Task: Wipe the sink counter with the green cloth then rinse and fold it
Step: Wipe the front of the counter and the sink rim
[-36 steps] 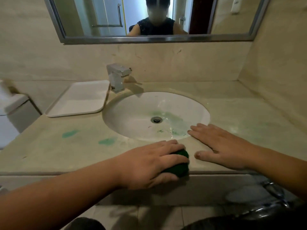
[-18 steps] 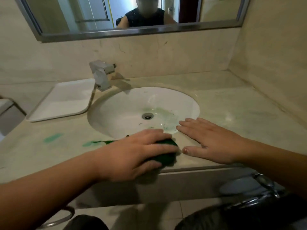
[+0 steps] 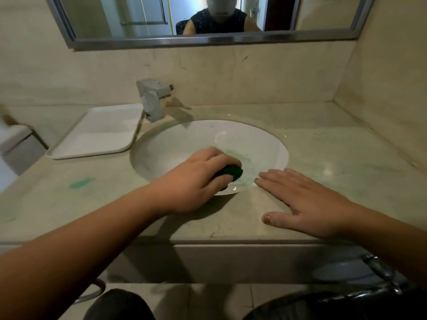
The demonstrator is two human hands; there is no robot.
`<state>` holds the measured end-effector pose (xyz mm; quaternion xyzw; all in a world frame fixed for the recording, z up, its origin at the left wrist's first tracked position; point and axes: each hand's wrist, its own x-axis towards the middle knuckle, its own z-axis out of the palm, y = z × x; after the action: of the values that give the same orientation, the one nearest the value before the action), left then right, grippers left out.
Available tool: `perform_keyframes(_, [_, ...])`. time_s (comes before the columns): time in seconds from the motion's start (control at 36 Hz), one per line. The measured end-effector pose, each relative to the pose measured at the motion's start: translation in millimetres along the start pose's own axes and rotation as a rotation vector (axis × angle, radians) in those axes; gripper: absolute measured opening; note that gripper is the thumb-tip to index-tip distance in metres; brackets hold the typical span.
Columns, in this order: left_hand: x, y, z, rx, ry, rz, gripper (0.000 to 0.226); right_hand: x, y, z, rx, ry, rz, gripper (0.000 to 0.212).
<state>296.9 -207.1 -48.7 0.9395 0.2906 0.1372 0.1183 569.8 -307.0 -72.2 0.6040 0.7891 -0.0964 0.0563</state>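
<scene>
My left hand (image 3: pixel 196 179) is closed over the bunched dark green cloth (image 3: pixel 231 173), holding it at the near rim of the white sink basin (image 3: pixel 184 139), just inside the bowl. Most of the cloth is hidden under my fingers. My right hand (image 3: pixel 307 202) lies flat, fingers spread, on the beige stone counter (image 3: pixel 231 225) right of the cloth, its fingertips at the basin's edge. Pale green smears sit in the basin (image 3: pixel 245 168), and a green spot (image 3: pixel 79 183) marks the counter on the left.
A square chrome faucet (image 3: pixel 153 100) stands behind the basin. A white tray (image 3: pixel 99 132) lies on the counter at the back left. A mirror (image 3: pixel 208 17) hangs above, walls close the back and right, and a white toilet tank (image 3: pixel 13 142) sits at far left.
My left hand slid the cloth from the counter's front edge up over the rim into the basin. A green spot near the basin's left rim is gone. My right hand stayed flat.
</scene>
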Motion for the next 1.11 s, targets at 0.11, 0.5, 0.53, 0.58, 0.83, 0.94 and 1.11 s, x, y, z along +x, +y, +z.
perform_keyframes(0.11, [-41.4,23.0,5.3,0.061,-0.163,0.248,0.044,2.0,-1.6,1.1,-0.022,-0.001,0.022,0.093])
perform_keyframes(0.5, [-29.3,-2.3,-23.4,-0.055,0.254,-0.178,0.036,-0.5,-4.3,-2.8,-0.023,0.031,0.006,0.102])
perform_keyframes(0.53, [-42.3,-5.1,-39.3,-0.088,0.356,-0.199,0.036,-0.9,-5.1,-3.8,-0.019,0.021,0.009,0.104])
perform_keyframes(0.58, [-74.3,-14.3,-69.6,-0.115,0.532,-0.253,0.036,-1.4,-6.3,-5.1,-0.007,0.003,0.017,0.105])
perform_keyframes(0.83, [-203.4,-65.6,-77.1,0.127,0.429,-0.465,0.049,11.5,-20.4,-7.8,-0.048,-0.032,-0.062,0.088])
perform_keyframes(0.94, [-226.9,-87.4,-52.0,0.216,-0.097,-0.288,0.060,18.0,-31.2,-0.7,-0.042,-0.016,-0.099,0.086])
perform_keyframes(1.11, [-211.1,-101.9,-43.7,0.218,-0.119,-0.192,0.056,17.6,-29.7,4.5,-0.004,0.017,-0.054,0.087])
